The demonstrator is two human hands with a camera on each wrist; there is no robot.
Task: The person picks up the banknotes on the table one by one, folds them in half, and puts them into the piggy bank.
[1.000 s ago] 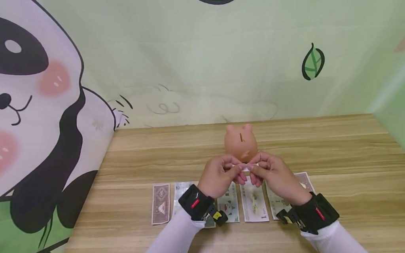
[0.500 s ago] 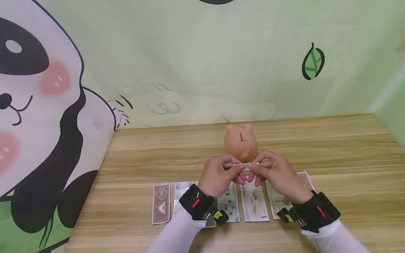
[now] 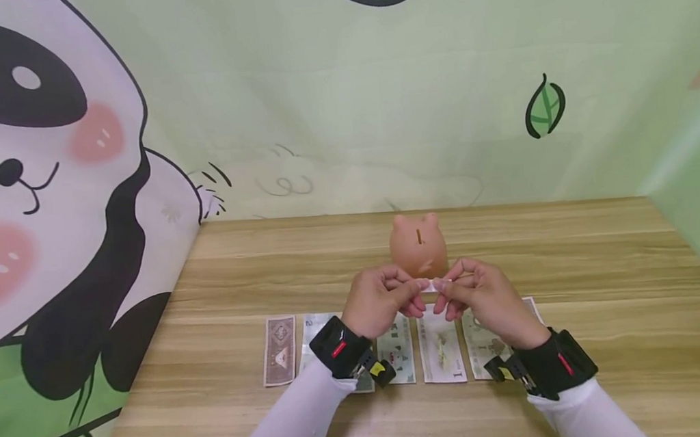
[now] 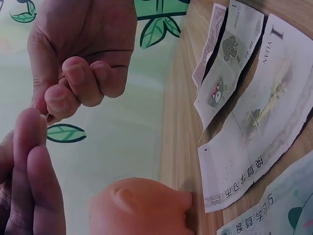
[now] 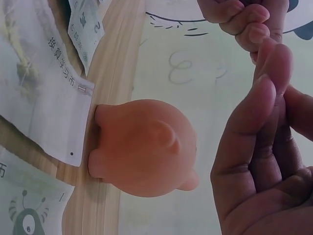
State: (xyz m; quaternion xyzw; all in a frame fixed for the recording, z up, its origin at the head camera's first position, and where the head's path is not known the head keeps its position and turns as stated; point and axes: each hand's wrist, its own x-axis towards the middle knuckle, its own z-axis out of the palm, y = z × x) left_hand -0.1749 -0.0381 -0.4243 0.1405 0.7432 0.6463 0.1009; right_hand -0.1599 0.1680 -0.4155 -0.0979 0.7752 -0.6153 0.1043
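Observation:
A small white strip that looks like folded paper (image 3: 434, 285) stretches between my two hands, mostly hidden by the fingertips. My left hand (image 3: 376, 303) pinches its left end between thumb and index finger. At the other end, the thumb and index finger of my right hand (image 3: 484, 298) do the same. Just behind them stands an orange piggy bank (image 3: 418, 253) with a slot in its top. Below the hands lies a row of play banknotes, among them a white one-yuan note (image 3: 442, 359) and a brown note (image 3: 279, 351). Both wrist views show the fingertips meeting above the table.
The wooden table (image 3: 218, 270) ends against a green cloth backdrop (image 3: 329, 110) printed with a panda and leaves. Several notes lie partly under my forearms. In the left wrist view, the one-yuan note (image 4: 264, 103) curls up from the table.
My right hand has shifted slightly to the right, so the fingertips are a bit farther apart and more of the white strip shows. The piggy bank and notes stay put.

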